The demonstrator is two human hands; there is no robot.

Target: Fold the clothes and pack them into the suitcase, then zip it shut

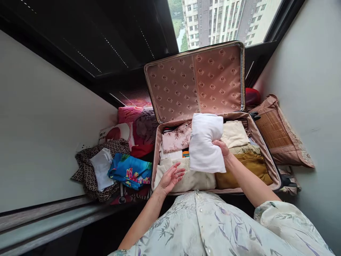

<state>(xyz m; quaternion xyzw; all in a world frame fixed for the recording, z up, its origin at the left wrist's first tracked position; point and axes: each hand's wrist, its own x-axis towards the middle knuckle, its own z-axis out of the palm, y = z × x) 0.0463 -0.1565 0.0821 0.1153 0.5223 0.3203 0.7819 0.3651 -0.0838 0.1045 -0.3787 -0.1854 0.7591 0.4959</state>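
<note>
My right hand grips the right edge of a folded white garment, whose exact kind I cannot make out. It is held up above an open suitcase. Palm up and fingers apart, my left hand hovers over the suitcase's front left part with nothing in it. Below it lies a cream folded garment. Packed behind that is a pink leaf-patterned garment. On the right side sit a mustard garment and a cream folded one.
Left of the suitcase, a blue floral cloth and a white cloth lie on a dark patterned bag. The raised lid leans by the window. A woven brown cushion stands at the right wall.
</note>
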